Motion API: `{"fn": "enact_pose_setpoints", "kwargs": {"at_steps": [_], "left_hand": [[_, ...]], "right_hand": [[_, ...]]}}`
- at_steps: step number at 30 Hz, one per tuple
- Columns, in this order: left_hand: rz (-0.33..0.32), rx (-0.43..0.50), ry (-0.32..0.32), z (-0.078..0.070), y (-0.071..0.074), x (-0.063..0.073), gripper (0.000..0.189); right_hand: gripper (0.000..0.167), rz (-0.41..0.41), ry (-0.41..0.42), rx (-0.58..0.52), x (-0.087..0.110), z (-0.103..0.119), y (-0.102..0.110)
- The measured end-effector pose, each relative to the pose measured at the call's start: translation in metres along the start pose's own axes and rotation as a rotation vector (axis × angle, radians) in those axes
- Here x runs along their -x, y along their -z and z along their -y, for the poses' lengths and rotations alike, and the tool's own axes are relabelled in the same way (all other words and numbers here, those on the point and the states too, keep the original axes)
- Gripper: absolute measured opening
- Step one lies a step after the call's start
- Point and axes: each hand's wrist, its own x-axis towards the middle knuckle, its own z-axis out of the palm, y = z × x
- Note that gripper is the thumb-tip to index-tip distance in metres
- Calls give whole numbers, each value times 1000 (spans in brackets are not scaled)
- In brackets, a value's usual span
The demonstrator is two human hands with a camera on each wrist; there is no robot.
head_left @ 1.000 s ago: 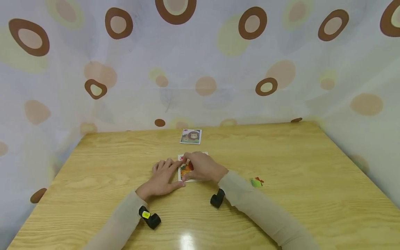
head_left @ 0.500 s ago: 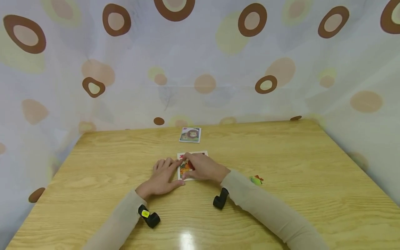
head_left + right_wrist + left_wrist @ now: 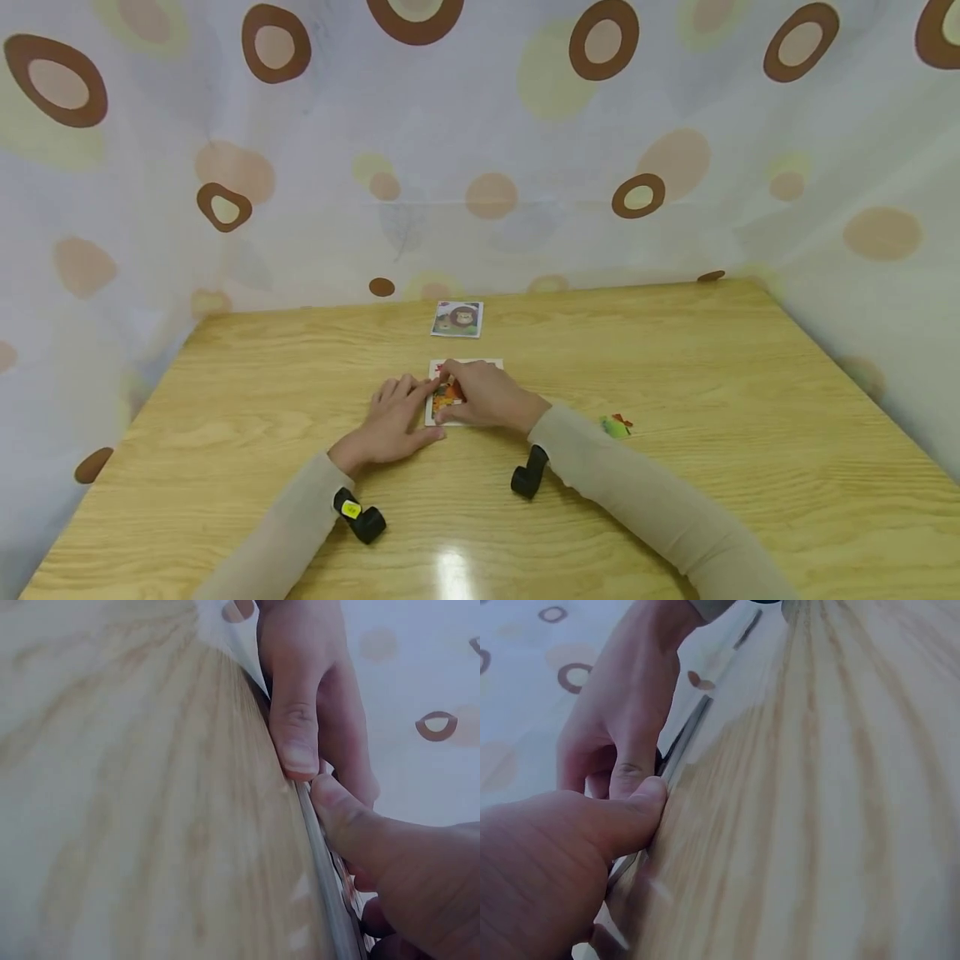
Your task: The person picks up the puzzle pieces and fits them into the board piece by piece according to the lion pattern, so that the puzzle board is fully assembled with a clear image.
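Note:
A small jigsaw puzzle board [image 3: 491,363] with a white border lies flat mid-table. My left hand [image 3: 388,427] is spread at its left side, forefinger and thumb touching the border's left corners. Over the board bends my right hand [image 3: 491,396], thumb and curled fingers at the near and far ends of an orange jigsaw piece [image 3: 447,403]. That hand covers most of the picture. In the left wrist view the board's edge [image 3: 686,735] runs beside both thumbs; the right wrist view shows the two thumb tips meeting at the edge [image 3: 321,859].
Off to the right lies a loose green and red jigsaw piece [image 3: 617,426]. Behind the board is a square lion picture card [image 3: 457,319]. A patterned cloth [image 3: 491,250] hangs around the back and sides of the wooden table [image 3: 675,358].
Both hands keep nearly the same pose on the board. The head view has shifted slightly; the loose piece and the lion card stay where they were on the table.

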Motion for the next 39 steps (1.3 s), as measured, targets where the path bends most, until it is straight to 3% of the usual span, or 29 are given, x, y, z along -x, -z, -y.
{"fn": "enact_pose_setpoints", "kwargs": {"at_steps": [8, 13, 18, 24, 27, 39], "left_hand": [[-12, 85, 39, 9, 0, -3, 66], [-31, 149, 54, 13, 2, -1, 49], [-55, 122, 51, 13, 2, -1, 43], [-76, 115, 62, 12, 2, -1, 43], [-80, 106, 53, 12, 1, 0, 42], [-91, 61, 37, 9, -3, 0, 43]], "right_hand": [[50, -64, 75, -16, 2, -10, -3], [51, -16, 70, -54, 1, -12, -2], [43, 56, 45, -149, 3, -14, 2], [42, 54, 1, -212, 1, -10, 4], [42, 38, -31, -206, 0, -7, 2], [39, 28, -29, -121, 2, -1, 1]]}}
